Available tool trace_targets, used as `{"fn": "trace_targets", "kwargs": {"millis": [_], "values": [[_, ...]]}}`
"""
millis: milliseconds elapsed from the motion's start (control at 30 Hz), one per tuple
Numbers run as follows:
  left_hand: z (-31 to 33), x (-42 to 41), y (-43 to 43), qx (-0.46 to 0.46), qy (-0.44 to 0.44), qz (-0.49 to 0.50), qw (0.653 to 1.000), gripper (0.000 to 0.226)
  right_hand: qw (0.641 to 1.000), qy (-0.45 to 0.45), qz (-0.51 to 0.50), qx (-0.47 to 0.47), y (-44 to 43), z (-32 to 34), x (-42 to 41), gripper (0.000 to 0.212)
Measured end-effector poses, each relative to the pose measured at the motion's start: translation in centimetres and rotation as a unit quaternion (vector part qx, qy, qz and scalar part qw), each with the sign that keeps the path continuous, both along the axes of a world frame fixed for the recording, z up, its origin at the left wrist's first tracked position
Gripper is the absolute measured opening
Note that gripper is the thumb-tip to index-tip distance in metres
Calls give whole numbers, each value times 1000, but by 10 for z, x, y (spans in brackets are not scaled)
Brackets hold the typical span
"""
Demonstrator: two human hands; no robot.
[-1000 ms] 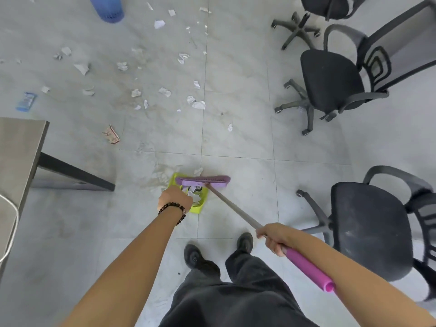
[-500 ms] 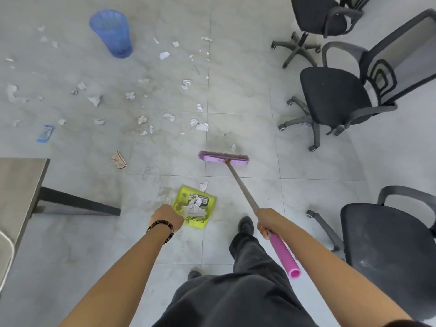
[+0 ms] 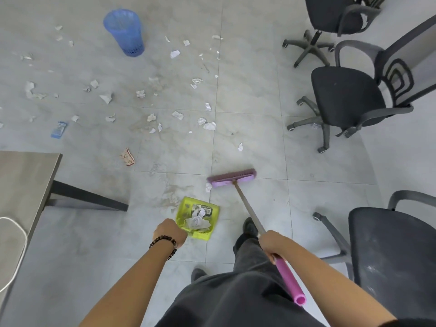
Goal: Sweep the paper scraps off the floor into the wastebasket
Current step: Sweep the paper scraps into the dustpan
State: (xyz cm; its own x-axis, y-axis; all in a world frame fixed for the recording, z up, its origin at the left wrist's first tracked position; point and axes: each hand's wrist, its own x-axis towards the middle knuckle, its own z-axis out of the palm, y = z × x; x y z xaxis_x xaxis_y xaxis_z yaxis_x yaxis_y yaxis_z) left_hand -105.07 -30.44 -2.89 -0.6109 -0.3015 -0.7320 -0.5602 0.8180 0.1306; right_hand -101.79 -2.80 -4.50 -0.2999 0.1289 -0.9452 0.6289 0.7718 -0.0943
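My left hand [image 3: 170,234] grips the handle of a lime-green dustpan [image 3: 188,206] that lies on the floor with crumpled paper inside. My right hand [image 3: 271,243] holds the shaft of a purple broom; its head [image 3: 232,177] rests on the floor beyond the pan, right of it. One scrap [image 3: 208,187] lies by the broom head's left end. Several white paper scraps [image 3: 209,126] are scattered over the tiles further out. A blue mesh wastebasket [image 3: 124,31] stands upright at the far left.
A grey table [image 3: 21,185] with a dark leg and a white cable is at the left. Three black office chairs [image 3: 349,97] stand along the right side. A blue wrapper [image 3: 58,129] and a red-and-white wrapper [image 3: 127,156] lie on the floor.
The broom head left the dustpan's mouth, swung out past it, and now rests a little nearer again. The view tilted up, bringing the wastebasket into sight. The dustpan stayed put.
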Motion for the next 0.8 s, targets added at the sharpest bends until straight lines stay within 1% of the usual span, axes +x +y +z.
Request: {"fn": "trace_targets", "kwargs": {"millis": [100, 167, 200, 233, 300, 400, 467, 533, 600, 667, 700, 767, 800], "values": [[2, 12, -2, 20, 7, -7, 1000, 20, 1000, -24, -3, 2, -1, 13, 24, 28], [7, 18, -6, 32, 6, -13, 999, 16, 998, -47, -32, -16, -3, 26, 33, 29], [9, 20, -10, 37, 8, -12, 999, 15, 995, -63, -71, -23, -3, 32, 37, 32], [11, 21, -14, 41, 13, -9, 999, 17, 986, -82, -139, -32, -4, 37, 39, 35], [15, 24, -21, 45, 19, -6, 999, 20, 957, -106, -268, -45, -5, 45, 42, 37], [17, 26, -27, 51, 36, -3, 998, 22, 919, -100, -377, -62, -11, 55, 38, 42], [17, 25, -27, 49, 46, -5, 998, 23, 898, -74, -428, -68, -17, 60, 30, 44], [14, 17, -25, 50, 57, -5, 997, 22, 893, -42, -442, -67, -24, 65, 19, 44], [11, 3, -22, 51, 65, -9, 997, 21, 893, -5, -446, -62, -24, 62, 5, 39], [10, -17, -16, 54, 71, -10, 996, 16, 903, 27, -427, -51, -21, 62, -12, 31], [8, -28, -13, 57, 74, -5, 996, 14, 913, 54, -401, -44, -16, 56, -22, 30], [5, -54, -2, 64, 79, 3, 995, 12, 923, 89, -371, -47, -5, 50, -50, 31], [3, -68, 4, 66, 79, 3, 995, 10, 924, 93, -368, -48, 4, 43, -64, 31]]}}
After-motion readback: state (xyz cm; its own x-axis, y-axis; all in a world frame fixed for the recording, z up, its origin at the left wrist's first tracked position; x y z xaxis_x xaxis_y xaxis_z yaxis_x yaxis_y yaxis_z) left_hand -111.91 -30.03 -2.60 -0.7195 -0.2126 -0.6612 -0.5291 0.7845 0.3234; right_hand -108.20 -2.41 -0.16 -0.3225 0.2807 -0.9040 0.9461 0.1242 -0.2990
